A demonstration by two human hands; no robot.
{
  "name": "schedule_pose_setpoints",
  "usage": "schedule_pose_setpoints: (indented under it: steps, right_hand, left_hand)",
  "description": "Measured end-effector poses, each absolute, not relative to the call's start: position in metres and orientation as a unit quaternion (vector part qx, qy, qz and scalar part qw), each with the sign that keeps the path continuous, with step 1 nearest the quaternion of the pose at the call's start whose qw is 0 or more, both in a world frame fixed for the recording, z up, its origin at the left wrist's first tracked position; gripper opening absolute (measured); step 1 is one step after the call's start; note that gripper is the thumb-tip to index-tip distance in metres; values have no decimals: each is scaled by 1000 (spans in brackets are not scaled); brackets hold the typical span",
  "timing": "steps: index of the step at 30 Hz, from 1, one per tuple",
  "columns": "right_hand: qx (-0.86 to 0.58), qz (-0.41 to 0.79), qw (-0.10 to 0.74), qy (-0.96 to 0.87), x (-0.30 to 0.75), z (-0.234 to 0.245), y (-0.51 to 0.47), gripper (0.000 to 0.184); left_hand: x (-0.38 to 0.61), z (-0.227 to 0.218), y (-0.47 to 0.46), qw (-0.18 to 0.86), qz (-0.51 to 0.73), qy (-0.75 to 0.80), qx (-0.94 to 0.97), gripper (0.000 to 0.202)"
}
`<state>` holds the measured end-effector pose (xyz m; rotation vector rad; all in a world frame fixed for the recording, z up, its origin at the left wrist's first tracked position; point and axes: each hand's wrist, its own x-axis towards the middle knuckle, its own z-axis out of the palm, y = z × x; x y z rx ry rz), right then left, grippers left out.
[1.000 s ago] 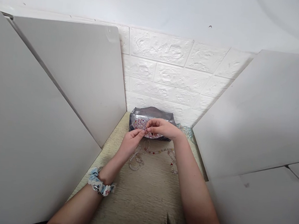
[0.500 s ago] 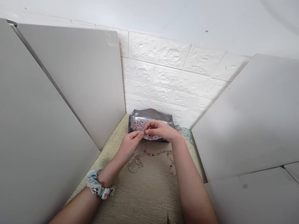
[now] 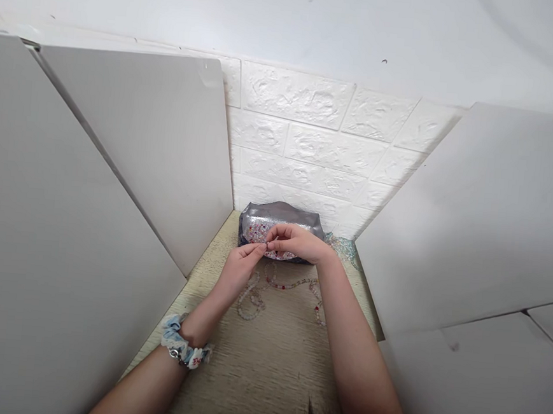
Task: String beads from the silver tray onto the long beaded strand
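Observation:
My left hand (image 3: pixel 242 265) and my right hand (image 3: pixel 297 241) meet fingertip to fingertip just in front of a shiny grey pouch (image 3: pixel 280 215) filled with small pink and clear beads. Both hands are closed in a pinch; what sits between the fingers is too small to name. Below them a long string of pale and red beads (image 3: pixel 284 285) lies in loops on the light wooden table (image 3: pixel 264 359). A blue-and-white scrunchie (image 3: pixel 180 344) is round my left wrist.
White panels (image 3: pixel 132 151) wall in the table on the left, and another white panel (image 3: pixel 477 210) on the right, leaving a narrow strip. A white brick-pattern wall (image 3: pixel 309 152) closes the back. Greenish beads (image 3: pixel 345 245) lie at the pouch's right end.
The hands stay pinched together at the pouch; only small finger movements show. The view has shifted slightly.

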<state>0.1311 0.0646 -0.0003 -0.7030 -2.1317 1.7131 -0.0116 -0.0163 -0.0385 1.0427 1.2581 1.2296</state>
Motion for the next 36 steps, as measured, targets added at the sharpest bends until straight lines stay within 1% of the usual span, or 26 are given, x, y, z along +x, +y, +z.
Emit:
schedule_pose_setpoints:
  steps: [7,12,17,19,24,27,31,32,34,36]
  right_hand:
    - [-269,585,143,-752,128,0,62,19]
    - [-303,518,150,-785,127,3,61,15]
    - [-316,474,144,-809,128,12,56,15]
    - [-319,451,147,-820,128,17,53,15]
    - [-310,416,171,-837,125,28,44,15]
    - [-307,423,185,-832,123,29,43,17]
    - [-343,411,226,-814,120,18,51,27]
    - [-362,391,236,-813,120,13,54,29]
    - [-412,319,236,-820,119,0,62,27]
    - [-468,226,196,-831,119,-16,69,20]
  left_hand:
    - [-13,-39,-16,522,520,528,423,36]
    - [-12,-37,-16,556,531,507,391,40]
    - [-10,-35,-17,582,525,488,384,36]
    - [-9,-34,-18,589,540,473,372,35]
    - [-7,-32,-19,568,592,432,375,32]
    - [-7,-32,-19,549,582,451,395,34]
    - [-9,-32,-19,532,561,480,414,28]
    - [-9,-32,-18,529,565,479,415,27]
    - [-10,-31,-18,529,579,470,405,25]
    - [-10,-31,-18,537,591,460,388,24]
